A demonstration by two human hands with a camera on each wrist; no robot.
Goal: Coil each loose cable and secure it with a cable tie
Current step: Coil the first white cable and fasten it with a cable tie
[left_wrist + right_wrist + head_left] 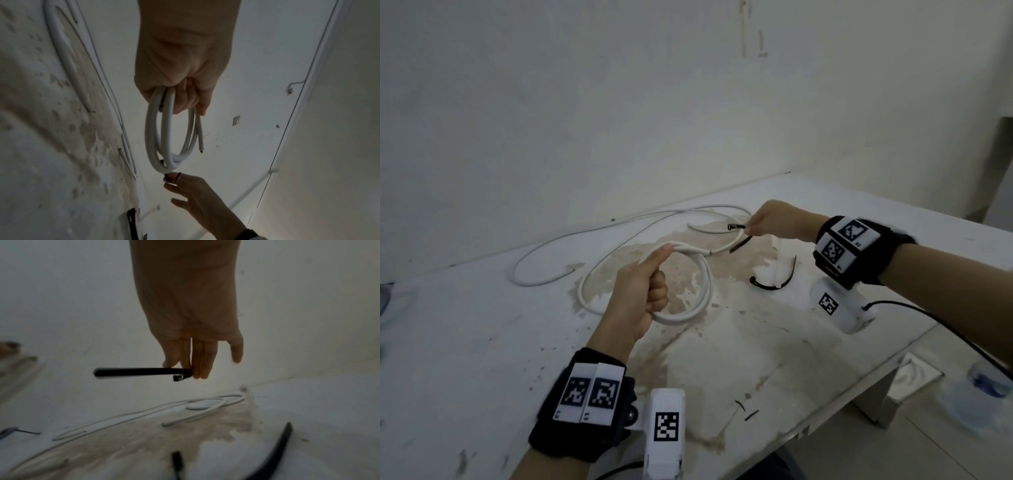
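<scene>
My left hand grips a coiled white cable above the table, thumb pressed along its top; in the left wrist view the coil hangs from the fist with a cut end sticking out. My right hand pinches a black cable tie just beyond the coil. In the right wrist view the tie sticks out left from the fingertips. A second loose white cable sprawls on the table behind.
Another black cable tie lies curved on the stained white table to the right. Small black offcuts lie near the front edge. A wall stands close behind; the table's right edge drops to the floor.
</scene>
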